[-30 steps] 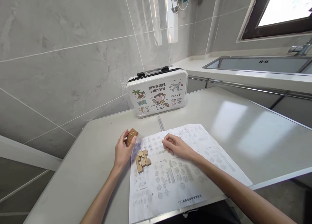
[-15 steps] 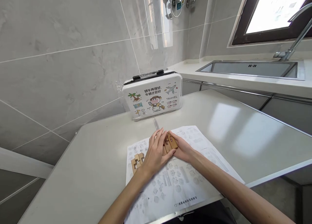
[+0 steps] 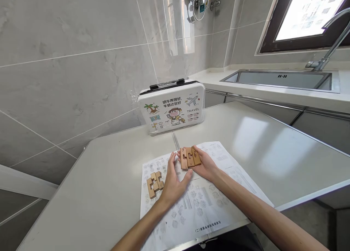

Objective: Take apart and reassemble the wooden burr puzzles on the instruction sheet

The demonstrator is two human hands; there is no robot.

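Observation:
Three notched wooden puzzle bars [image 3: 190,157] lie side by side across the fingers of my right hand [image 3: 206,167], which cups them from below just above the instruction sheet [image 3: 202,196]. My left hand [image 3: 173,180] rests on the sheet next to them, fingers spread and curved, its fingertips close to the left bar. A second group of interlocked wooden pieces [image 3: 154,182] lies on the sheet's left edge, left of my left wrist.
A white cartoon-printed case [image 3: 172,107] with a black handle stands against the tiled wall at the back of the white table [image 3: 98,192]. A steel sink [image 3: 281,78] and tap [image 3: 325,54] are at the right under a window.
My left hand carried its wooden piece from the left over to my right hand, then drew back and uncovered the bars, which now lie together on my right fingers.

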